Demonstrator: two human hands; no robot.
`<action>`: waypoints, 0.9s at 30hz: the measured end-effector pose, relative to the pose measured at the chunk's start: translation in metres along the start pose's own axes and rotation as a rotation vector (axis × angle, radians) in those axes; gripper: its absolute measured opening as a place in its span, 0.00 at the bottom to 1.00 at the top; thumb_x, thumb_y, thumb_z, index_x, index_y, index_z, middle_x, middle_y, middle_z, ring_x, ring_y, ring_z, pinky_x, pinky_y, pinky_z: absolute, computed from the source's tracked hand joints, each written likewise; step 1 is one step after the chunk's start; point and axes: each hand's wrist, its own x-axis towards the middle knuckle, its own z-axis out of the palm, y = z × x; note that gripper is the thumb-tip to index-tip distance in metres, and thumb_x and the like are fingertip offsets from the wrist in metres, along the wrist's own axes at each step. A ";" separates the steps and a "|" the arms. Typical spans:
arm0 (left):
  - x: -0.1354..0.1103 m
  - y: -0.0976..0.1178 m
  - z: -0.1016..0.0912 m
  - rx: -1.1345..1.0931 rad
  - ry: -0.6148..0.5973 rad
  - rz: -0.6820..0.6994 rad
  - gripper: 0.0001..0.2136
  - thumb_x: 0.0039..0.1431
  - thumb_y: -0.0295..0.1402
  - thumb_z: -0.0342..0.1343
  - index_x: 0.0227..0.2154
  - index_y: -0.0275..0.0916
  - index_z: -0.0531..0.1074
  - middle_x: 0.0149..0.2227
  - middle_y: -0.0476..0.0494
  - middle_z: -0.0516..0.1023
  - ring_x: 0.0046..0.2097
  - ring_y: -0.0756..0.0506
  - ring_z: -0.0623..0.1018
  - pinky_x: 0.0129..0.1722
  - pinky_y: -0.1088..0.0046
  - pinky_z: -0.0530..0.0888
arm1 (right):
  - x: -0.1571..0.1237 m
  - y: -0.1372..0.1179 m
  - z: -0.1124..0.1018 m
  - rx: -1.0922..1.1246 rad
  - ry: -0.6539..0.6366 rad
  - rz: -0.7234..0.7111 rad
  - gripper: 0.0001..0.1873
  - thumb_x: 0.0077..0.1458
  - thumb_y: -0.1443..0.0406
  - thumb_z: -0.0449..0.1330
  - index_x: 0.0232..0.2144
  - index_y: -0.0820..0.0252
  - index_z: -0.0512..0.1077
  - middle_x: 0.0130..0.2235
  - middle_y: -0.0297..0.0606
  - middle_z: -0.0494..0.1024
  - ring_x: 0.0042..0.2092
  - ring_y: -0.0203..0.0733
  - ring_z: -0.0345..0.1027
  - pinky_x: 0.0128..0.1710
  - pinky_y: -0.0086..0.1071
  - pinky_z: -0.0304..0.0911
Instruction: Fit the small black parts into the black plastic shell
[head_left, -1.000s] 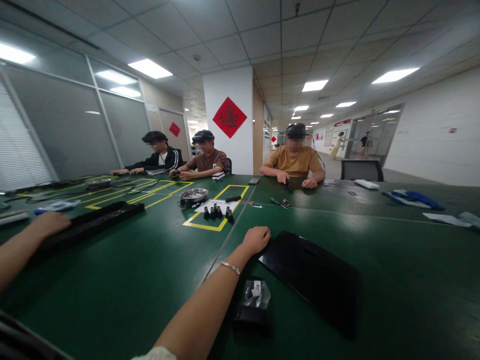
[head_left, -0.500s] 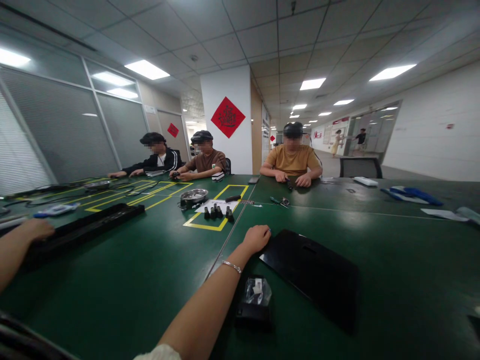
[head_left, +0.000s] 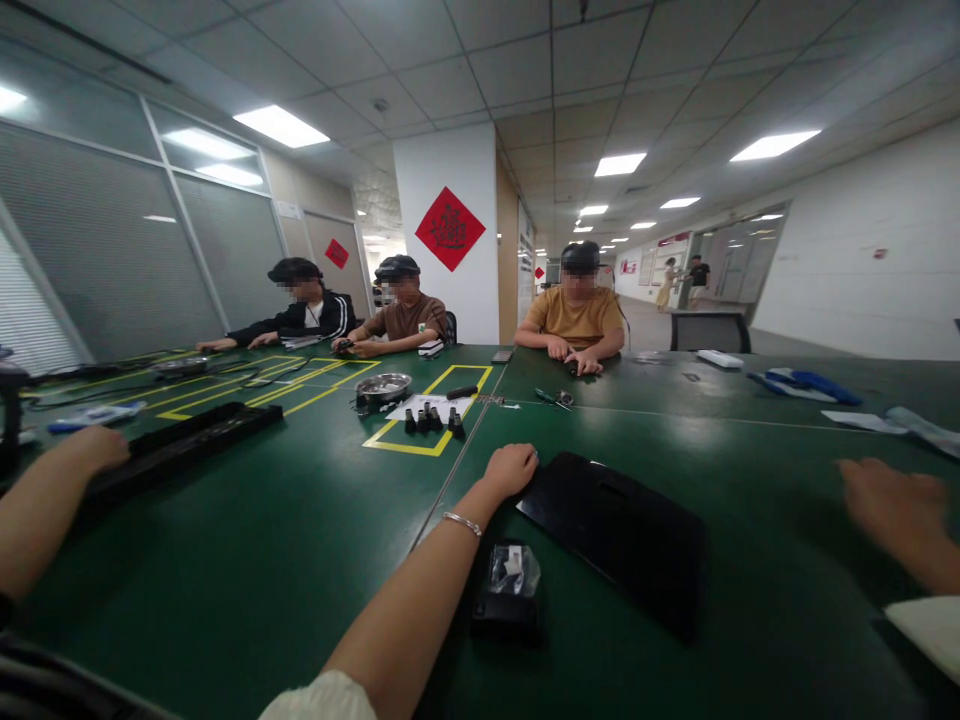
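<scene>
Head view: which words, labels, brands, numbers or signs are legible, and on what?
None can be quoted.
Red diamond sign on pillar: stylised characters, unclear.
Smaller red diamond, far wall signs: blurred.
White sheet: print too small.
White slip at clear bag: unreadable.
Black panel: no text visible.

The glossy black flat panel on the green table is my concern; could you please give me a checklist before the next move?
1. Panel lying on the green tabletop: ok.
2. Left hand at the panel's left end: ok.
3. Left hand's grip: cannot tell; the fingers are mostly hidden.
4. Right hand on the panel: not ok; it is blurred, apart to the right.
5. Small black box with clear plastic bag apart from the panel: ok.
6. Co-worker's bare hand away from the panel: ok, at the long black tray.
</scene>
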 end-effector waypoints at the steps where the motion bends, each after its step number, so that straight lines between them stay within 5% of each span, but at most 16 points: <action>1: 0.000 0.000 -0.001 -0.002 -0.003 -0.003 0.14 0.59 0.36 0.36 0.31 0.40 0.66 0.37 0.44 0.73 0.40 0.46 0.71 0.37 0.72 0.66 | 0.006 -0.012 0.002 -0.008 -0.093 -0.065 0.15 0.54 0.67 0.51 0.24 0.69 0.76 0.26 0.53 0.73 0.24 0.40 0.66 0.23 0.35 0.45; 3: 0.000 0.001 -0.001 -0.004 -0.007 -0.004 0.14 0.59 0.36 0.36 0.31 0.40 0.67 0.37 0.44 0.73 0.40 0.47 0.71 0.38 0.72 0.66 | 0.007 -0.051 -0.003 0.025 -0.095 -0.241 0.12 0.52 0.67 0.54 0.36 0.68 0.74 0.35 0.53 0.74 0.34 0.45 0.68 0.28 0.36 0.49; 5: 0.000 0.000 -0.001 0.002 -0.005 0.003 0.14 0.59 0.36 0.36 0.31 0.39 0.67 0.36 0.44 0.73 0.40 0.47 0.71 0.38 0.73 0.66 | -0.010 -0.106 -0.020 0.183 -0.088 -0.477 0.13 0.54 0.64 0.52 0.37 0.64 0.73 0.38 0.48 0.74 0.39 0.44 0.66 0.35 0.36 0.52; 9: 0.000 0.000 -0.001 0.021 0.010 0.027 0.14 0.59 0.35 0.35 0.31 0.39 0.67 0.36 0.45 0.73 0.39 0.46 0.71 0.37 0.72 0.66 | -0.082 -0.216 -0.070 0.469 -0.145 -0.742 0.11 0.55 0.67 0.51 0.38 0.51 0.70 0.37 0.33 0.73 0.41 0.38 0.63 0.43 0.39 0.45; 12: 0.000 0.000 0.000 0.025 0.015 0.025 0.14 0.59 0.35 0.36 0.31 0.39 0.67 0.36 0.45 0.73 0.40 0.46 0.71 0.37 0.72 0.66 | -0.136 -0.259 -0.095 0.639 -0.189 -0.971 0.11 0.54 0.68 0.52 0.39 0.49 0.68 0.32 0.29 0.72 0.39 0.34 0.61 0.45 0.36 0.42; 17: -0.001 0.002 -0.001 0.010 -0.010 -0.002 0.14 0.59 0.36 0.36 0.33 0.39 0.67 0.37 0.45 0.73 0.41 0.47 0.71 0.39 0.73 0.66 | -0.175 -0.268 -0.094 0.613 0.015 -1.227 0.11 0.55 0.70 0.48 0.37 0.56 0.68 0.28 0.31 0.69 0.38 0.36 0.60 0.49 0.37 0.39; 21: 0.000 0.001 0.000 0.003 -0.014 -0.005 0.14 0.59 0.36 0.36 0.34 0.40 0.67 0.38 0.44 0.72 0.41 0.47 0.71 0.39 0.72 0.66 | -0.172 -0.266 -0.097 0.590 -0.122 -1.190 0.10 0.54 0.68 0.51 0.38 0.52 0.67 0.31 0.32 0.69 0.38 0.37 0.60 0.50 0.39 0.42; 24: 0.001 0.000 0.002 0.010 0.000 0.014 0.14 0.59 0.36 0.36 0.33 0.40 0.67 0.37 0.44 0.72 0.40 0.46 0.71 0.38 0.72 0.66 | -0.159 -0.268 -0.126 0.627 -0.257 -1.081 0.10 0.52 0.66 0.53 0.39 0.52 0.67 0.42 0.36 0.67 0.44 0.39 0.59 0.48 0.37 0.50; 27: 0.001 -0.002 0.003 0.003 0.010 0.022 0.14 0.59 0.36 0.36 0.32 0.40 0.67 0.37 0.44 0.73 0.39 0.47 0.71 0.37 0.73 0.66 | -0.143 -0.259 -0.167 0.731 -0.247 -0.986 0.12 0.54 0.64 0.51 0.42 0.55 0.65 0.43 0.41 0.65 0.44 0.39 0.60 0.42 0.30 0.59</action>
